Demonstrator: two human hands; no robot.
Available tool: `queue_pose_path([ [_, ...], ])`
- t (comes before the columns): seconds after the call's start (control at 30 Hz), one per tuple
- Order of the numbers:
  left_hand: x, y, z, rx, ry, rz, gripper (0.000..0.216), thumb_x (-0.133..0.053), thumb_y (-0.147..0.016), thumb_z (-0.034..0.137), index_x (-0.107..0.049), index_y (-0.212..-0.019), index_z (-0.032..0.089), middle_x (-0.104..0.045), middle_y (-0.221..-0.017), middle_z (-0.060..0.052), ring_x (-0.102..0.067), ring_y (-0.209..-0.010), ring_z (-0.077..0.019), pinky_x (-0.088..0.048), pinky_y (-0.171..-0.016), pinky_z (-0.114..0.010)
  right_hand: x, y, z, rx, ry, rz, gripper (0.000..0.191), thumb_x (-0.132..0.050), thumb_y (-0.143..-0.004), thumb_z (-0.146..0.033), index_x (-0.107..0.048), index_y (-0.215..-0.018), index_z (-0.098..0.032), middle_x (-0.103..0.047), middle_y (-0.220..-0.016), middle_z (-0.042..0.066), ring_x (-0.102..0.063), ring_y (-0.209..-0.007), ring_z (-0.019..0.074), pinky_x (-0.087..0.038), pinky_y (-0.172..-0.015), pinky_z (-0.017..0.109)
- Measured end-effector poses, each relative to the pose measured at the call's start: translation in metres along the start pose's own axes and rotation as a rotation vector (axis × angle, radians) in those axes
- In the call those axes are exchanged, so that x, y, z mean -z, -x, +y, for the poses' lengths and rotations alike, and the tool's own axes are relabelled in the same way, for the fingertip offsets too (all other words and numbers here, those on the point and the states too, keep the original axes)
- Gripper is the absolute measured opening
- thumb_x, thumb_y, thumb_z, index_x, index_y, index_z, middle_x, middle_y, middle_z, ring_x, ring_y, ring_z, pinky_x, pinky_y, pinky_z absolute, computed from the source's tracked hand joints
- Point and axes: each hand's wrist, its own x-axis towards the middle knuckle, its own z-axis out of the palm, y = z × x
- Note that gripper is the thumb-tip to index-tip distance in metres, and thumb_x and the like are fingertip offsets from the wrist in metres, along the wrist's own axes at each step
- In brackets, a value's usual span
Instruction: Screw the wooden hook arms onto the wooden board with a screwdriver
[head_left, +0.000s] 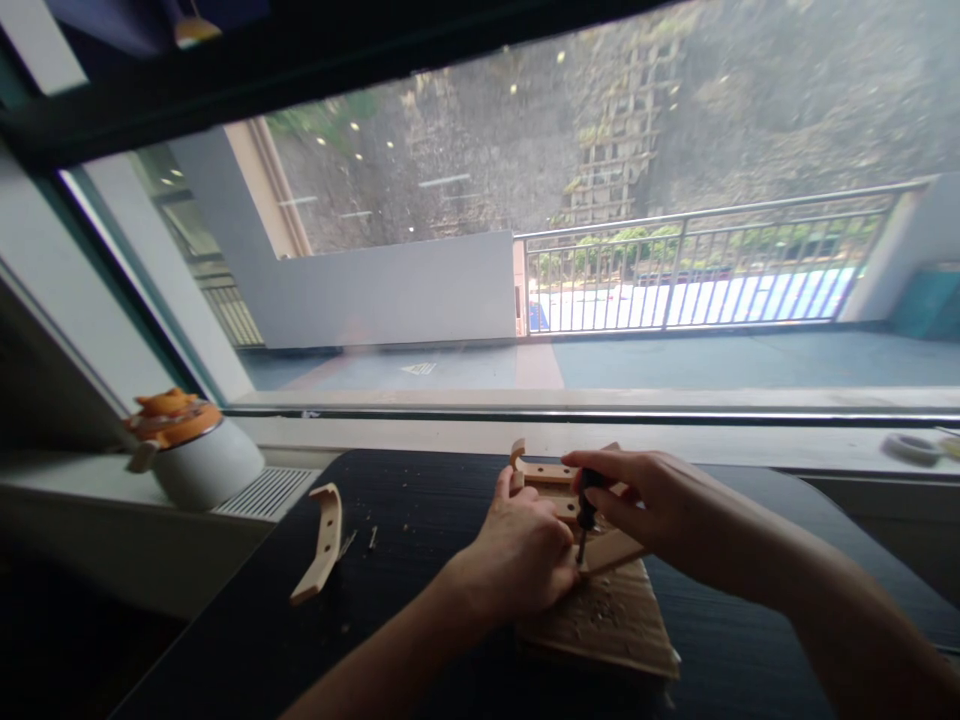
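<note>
My right hand (645, 510) is closed around the dark handle of a small screwdriver (585, 515), whose tip points down onto a wooden assembly (547, 480) of slats with holes. My left hand (521, 555) is closed on the wooden assembly, pressing it against a wooden board (607, 625) covered in shavings. Both hands are close together at the middle of the black table (420, 500).
A loose curved wooden piece (322, 540) lies on the table to the left, with small screws (360, 540) beside it. A white kettle with an orange lid (187, 450) stands on the sill at left. A large window (570, 230) runs behind the table.
</note>
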Motion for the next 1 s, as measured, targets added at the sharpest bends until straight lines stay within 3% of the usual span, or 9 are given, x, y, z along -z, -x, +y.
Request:
queue_pose_path([
  [0.6,0.001,0.0,0.0,0.012,0.023,-0.011,0.018,-0.06,-0.081,0.027,-0.065,-0.066,0.018,-0.07,-0.085,-0.001,-0.058,-0.101,-0.0251,-0.016,-0.11,-0.059,0.003,-0.003,0.005,-0.072,0.026,-0.002,0.021,-0.05,-0.09,-0.034,-0.068,-0.096,-0.025,-0.065,-0.067,-0.004,-0.052,-0.057,0.0124,-0.034,-0.053,0.023],
  [0.77,0.0,0.001,0.0,0.005,0.034,-0.007,0.017,-0.06,-0.08,0.026,-0.065,-0.067,0.018,-0.07,-0.085,-0.001,-0.058,-0.1,-0.0251,-0.016,-0.11,-0.061,0.002,-0.004,0.005,-0.081,0.04,0.028,0.026,-0.052,-0.089,-0.034,-0.069,-0.106,-0.025,-0.069,-0.074,-0.001,-0.057,-0.063,0.0143,-0.037,-0.057,0.024],
  [0.9,0.001,0.0,0.001,0.01,0.016,0.003,0.017,-0.059,-0.08,0.026,-0.066,-0.067,0.018,-0.069,-0.082,-0.001,-0.059,-0.099,-0.0248,-0.018,-0.109,-0.06,0.0,-0.002,-0.002,0.018,0.038,0.036,0.028,-0.048,-0.09,-0.025,-0.068,-0.11,-0.026,-0.073,-0.093,0.001,-0.063,-0.079,0.0175,-0.04,-0.066,0.025],
  [1.0,0.0,0.0,0.001,0.009,0.007,0.018,0.018,-0.059,-0.081,0.027,-0.067,-0.067,0.018,-0.069,-0.085,-0.002,-0.058,-0.1,-0.0252,-0.019,-0.11,-0.059,0.0,0.0,-0.007,0.057,-0.002,0.012,0.03,-0.047,-0.091,-0.023,-0.069,-0.109,-0.025,-0.073,-0.095,0.003,-0.064,-0.078,0.0174,-0.041,-0.066,0.025],
])
